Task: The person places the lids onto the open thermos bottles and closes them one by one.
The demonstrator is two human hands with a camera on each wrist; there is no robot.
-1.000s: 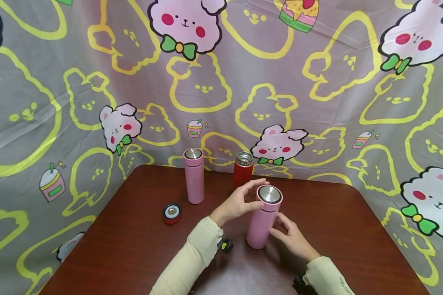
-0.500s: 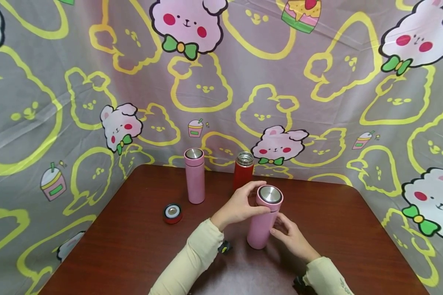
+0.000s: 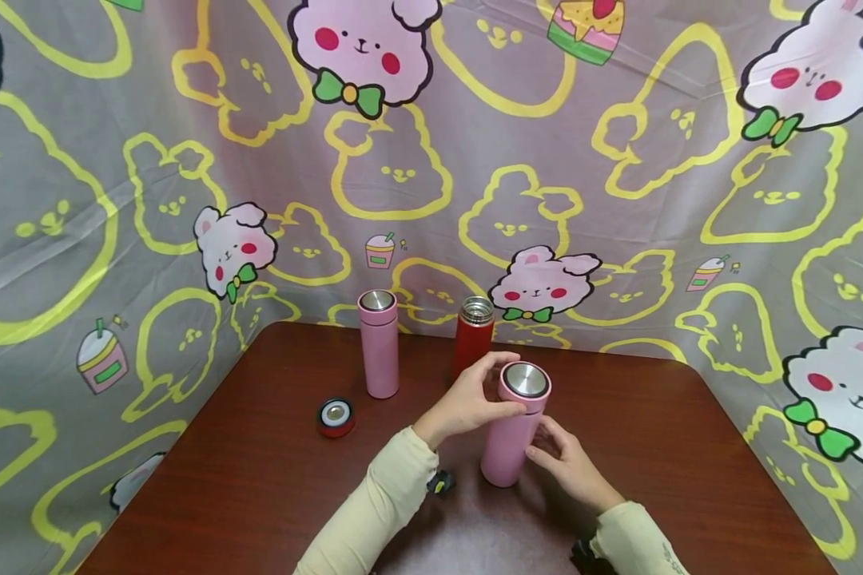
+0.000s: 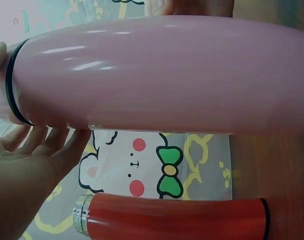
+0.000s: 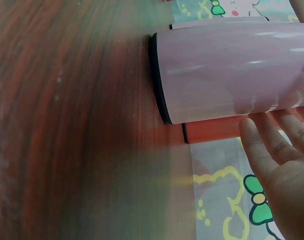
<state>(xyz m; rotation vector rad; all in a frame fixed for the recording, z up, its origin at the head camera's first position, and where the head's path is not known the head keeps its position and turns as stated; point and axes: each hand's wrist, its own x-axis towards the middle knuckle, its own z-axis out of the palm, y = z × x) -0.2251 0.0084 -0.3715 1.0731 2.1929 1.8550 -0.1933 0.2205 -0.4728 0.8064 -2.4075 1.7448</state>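
Observation:
A pink thermos bottle (image 3: 505, 454) with a steel-topped lid (image 3: 526, 380) stands upright on the table in the head view. My left hand (image 3: 462, 409) grips it at the lid, its thumb across the front near the dark seam and its fingers around the far side. Lower down, my right hand (image 3: 574, 465) holds the bottle's body from the right, thumb in front. In the left wrist view the bottle (image 4: 157, 75) lies sideways across the picture, with the left hand (image 4: 34, 165) at its lid end. The right wrist view has the right hand's fingers (image 5: 272, 137) against the body.
Behind the left hand stands a red thermos bottle (image 3: 472, 342) with its steel mouth uncovered. A second pink thermos (image 3: 380, 355) stands to its left. A red lid (image 3: 336, 417) lies underside up on the brown table (image 3: 244, 479). Patterned cloth (image 3: 403, 184) hangs around the table.
My left thumb has moved rightward across the front of the bottle, from the lid's left edge to near the seam. The right hand and the bottle have stayed in place.

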